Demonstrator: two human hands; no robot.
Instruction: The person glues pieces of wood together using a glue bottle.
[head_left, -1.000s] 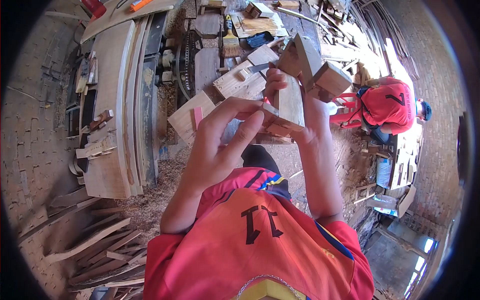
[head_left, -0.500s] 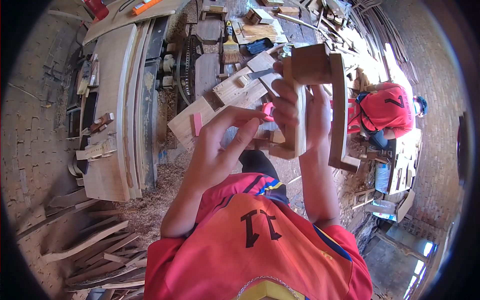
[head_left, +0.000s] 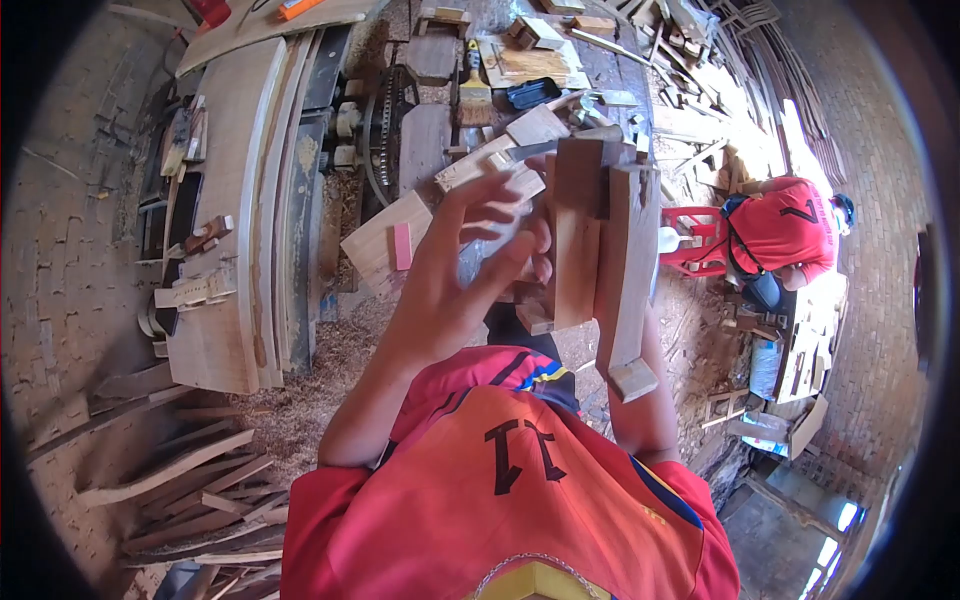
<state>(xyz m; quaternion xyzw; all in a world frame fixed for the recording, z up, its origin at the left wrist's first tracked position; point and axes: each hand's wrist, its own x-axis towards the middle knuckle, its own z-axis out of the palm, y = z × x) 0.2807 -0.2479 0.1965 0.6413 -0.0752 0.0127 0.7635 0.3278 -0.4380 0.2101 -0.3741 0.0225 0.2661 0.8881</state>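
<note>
My right hand point(head_left: 541, 240) grips a wooden piece point(head_left: 628, 275) made of two long bars joined by a dark block at the top. Only some fingertips show past its left edge; the rest of that hand is behind the wood. A short foot juts out at the lower end of the nearer bar. To the left of the piece is my left hand point(head_left: 455, 260), fingers spread and curved, slightly blurred, with nothing visibly held. Beneath and beyond the hands lie pale boards point(head_left: 385, 240), one bearing a pink strip point(head_left: 402, 246).
A paintbrush point(head_left: 474, 98) and a dark blue tray point(head_left: 533, 93) lie on the workbench. Long planks point(head_left: 225, 220) are stacked at left, above wood scraps point(head_left: 190, 500). A co-worker in a red shirt point(head_left: 785, 225) bends at the right, beside a red stool point(head_left: 697, 240).
The wooden piece has turned and come lower, its nearer bar now facing me and covering more of my right hand. My left hand's fingers have spread and risen.
</note>
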